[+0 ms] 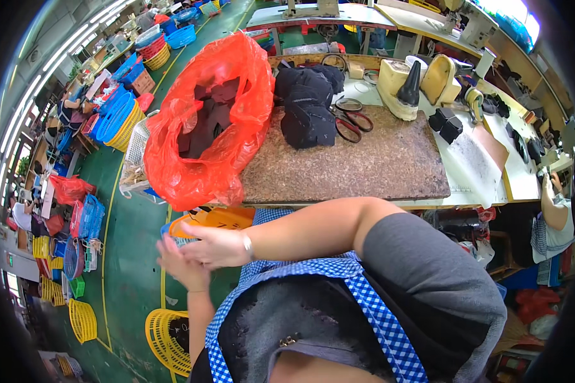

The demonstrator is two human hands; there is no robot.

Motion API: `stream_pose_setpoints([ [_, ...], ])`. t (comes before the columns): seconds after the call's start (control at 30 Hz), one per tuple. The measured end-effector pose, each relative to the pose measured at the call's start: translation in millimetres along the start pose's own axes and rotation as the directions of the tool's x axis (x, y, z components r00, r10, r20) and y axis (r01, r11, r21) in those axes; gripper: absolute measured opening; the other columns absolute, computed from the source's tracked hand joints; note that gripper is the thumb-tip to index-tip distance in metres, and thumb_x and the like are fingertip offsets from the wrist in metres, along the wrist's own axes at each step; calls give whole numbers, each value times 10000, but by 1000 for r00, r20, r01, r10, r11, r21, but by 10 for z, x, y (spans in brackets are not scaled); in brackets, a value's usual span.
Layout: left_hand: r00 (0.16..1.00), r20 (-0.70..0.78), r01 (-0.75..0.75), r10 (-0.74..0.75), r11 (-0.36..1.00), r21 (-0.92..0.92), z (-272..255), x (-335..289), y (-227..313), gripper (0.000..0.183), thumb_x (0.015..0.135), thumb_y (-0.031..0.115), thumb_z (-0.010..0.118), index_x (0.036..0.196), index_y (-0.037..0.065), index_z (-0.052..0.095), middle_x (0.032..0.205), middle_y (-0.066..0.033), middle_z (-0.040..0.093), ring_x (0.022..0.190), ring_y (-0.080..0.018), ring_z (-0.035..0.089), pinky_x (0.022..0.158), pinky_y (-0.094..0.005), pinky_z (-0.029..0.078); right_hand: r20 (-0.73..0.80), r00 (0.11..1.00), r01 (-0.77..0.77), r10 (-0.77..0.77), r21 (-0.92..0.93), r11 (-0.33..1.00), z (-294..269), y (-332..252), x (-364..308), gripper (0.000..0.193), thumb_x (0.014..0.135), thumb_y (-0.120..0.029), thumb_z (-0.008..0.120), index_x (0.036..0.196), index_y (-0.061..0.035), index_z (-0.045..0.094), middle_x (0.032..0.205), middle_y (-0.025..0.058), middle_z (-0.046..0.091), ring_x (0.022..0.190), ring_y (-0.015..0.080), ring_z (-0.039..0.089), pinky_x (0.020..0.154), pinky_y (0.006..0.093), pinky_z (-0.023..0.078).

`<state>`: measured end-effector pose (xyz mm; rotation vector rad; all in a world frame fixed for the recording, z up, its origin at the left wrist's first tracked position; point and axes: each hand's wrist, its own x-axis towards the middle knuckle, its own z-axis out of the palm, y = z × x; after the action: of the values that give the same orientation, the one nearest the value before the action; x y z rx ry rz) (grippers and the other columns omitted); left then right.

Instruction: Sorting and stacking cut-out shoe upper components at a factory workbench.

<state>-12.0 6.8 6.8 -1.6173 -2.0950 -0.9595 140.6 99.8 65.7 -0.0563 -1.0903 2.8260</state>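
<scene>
My two hands meet at the left of my body, below the table's front edge, palm against palm. My right hand [217, 247] reaches across from the right, fingers stretched and a pale band at its wrist. Beneath it, my left hand [184, 265] points up with straight fingers; part of its palm is hidden. I see no object in either one. Just beyond them bulges a red plastic bag [201, 182] holding dark maroon pieces [211, 118]. Black cut fabric pieces [306, 108] lie stacked on a speckled brown board [338, 169], beside scissors [354, 121] with dark handles.
A white basket [134, 153] stands left of the bag. Yellow baskets [166, 335] and an orange bag [227, 218] sit low near me. A cream-coloured device with a black cone [410, 86] occupies the table's back right. Other people work at both sides; one person's arm [556, 207] shows at right.
</scene>
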Motion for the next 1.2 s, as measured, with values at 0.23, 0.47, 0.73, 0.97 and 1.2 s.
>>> stream_pose_setpoints([
  [0.23, 995, -94, -52, 25, 955, -291, 47, 500, 492, 338, 942, 96, 544, 1250, -34, 498, 1328, -235, 489, 1220, -384, 479, 1049, -441, 361, -190, 792, -101, -580, -978, 182, -442, -498, -1175, 370, 973, -260, 540, 1235, -1, 564, 1218, 208, 596, 1166, 286, 580, 976, 384, 464],
  [0.47, 860, 93, -307, 501, 656, -690, 620, 1079, 2232, 651, 938, 513, 382, 1254, -22, 575, 1386, -247, 469, 1308, -434, 408, 1083, -506, 293, 106, 369, 807, -923, -530, 261, -1098, -136, -792, 515, 943, -244, 502, 1420, -84, 389, 1430, 122, 425, 1221, 292, 513, 1024, 363, 404],
  [0.73, 866, 35, -381, 498, 706, -597, 539, 961, 1695, 679, 943, 552, 334, 1291, 21, 576, 1426, -207, 452, 1354, -377, 374, 1119, -518, 221, -362, 815, 79, -452, -704, 706, -549, -302, -708, 368, 937, -152, 445, 1251, 25, 516, 1109, 206, 634, 1012, 311, 630, 834, 373, 495],
  [0.97, 979, 201, 83, 45, 807, -585, 695, 971, 1437, 203, 878, 61, 638, 1064, -21, 632, 1019, -129, 660, 926, -227, 641, 850, -329, 504, -156, 929, -80, -337, -970, 230, -332, -713, -1435, 569, 773, -323, 764, 1183, 17, 563, 1039, 223, 662, 955, 353, 666, 835, 389, 531],
  [1.2, 737, 59, -496, 673, 599, -629, 1282, 1263, 2280, 313, 760, 81, 700, 1062, 33, 631, 1068, -137, 639, 995, -325, 616, 886, -412, 488, -469, -21, -591, -883, -706, 390, -1354, -1415, -2594, 431, 727, -353, 801, 990, -52, 640, 891, 110, 673, 819, 282, 670, 737, 387, 529],
])
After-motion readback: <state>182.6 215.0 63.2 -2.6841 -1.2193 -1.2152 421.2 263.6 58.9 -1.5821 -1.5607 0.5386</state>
